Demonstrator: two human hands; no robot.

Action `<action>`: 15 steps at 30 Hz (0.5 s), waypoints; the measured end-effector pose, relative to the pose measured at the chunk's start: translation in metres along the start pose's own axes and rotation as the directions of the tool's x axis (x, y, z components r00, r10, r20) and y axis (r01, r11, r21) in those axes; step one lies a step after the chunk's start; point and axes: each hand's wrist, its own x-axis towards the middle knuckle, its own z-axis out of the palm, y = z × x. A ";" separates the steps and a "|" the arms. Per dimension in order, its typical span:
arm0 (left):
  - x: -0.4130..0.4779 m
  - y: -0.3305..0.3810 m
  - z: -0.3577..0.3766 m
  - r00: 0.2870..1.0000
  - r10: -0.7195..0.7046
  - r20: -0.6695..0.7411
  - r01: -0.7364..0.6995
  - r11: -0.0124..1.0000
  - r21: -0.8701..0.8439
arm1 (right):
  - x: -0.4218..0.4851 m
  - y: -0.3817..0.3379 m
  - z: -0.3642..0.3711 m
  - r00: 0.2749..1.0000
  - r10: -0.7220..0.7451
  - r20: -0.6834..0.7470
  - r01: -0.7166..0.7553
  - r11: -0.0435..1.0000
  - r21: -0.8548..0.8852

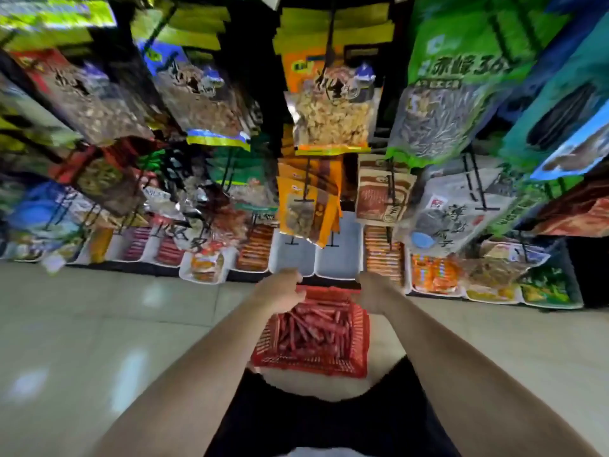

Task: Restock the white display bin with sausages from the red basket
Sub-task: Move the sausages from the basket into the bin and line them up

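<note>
Red basket (357,338): sits on the floor right in front of the shelf, packed with sausages (313,328), all loose and criss-crossed.
Left hand (283,290): over the far left corner of the basket, fingers curled in. Looks like it's closing on something at the rim or the top of the pile, but it's too blurry to say what, so I can't tell if it actually has a sausage.
White bin (293,255): just past the basket on the bottom shelf, and it looks empty, so nothing's been loaded yet I'd guess. Its neighbour to the right is bare too.
Right hand (370,291): at the far right edge of the basket, fingers curled down toward the rim, nothing clearly in it.
Hanging snack bags (308,206): they dangle low over the bin.
Tip: I'd grab a small bunch lined up the same way, come in low under those bags, and lay them flat in rows like the full bins either side.
</note>
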 end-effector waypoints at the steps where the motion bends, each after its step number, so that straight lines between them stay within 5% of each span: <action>1: 0.013 -0.020 0.016 1.000 -0.011 0.006 0.011 1.000 0.007 | 0.019 -0.008 0.022 1.000 0.009 0.000 -0.009 1.000 0.012; 6: 0.093 -0.111 0.129 0.998 -0.063 0.000 0.063 0.998 0.019 | 0.131 -0.020 0.155 0.999 -0.038 -0.004 0.037 0.999 -0.035; 15: 0.211 -0.189 0.294 0.994 -0.092 -0.062 0.087 0.994 -0.069 | 0.254 0.032 0.284 0.998 -0.033 -0.058 0.021 0.980 -0.198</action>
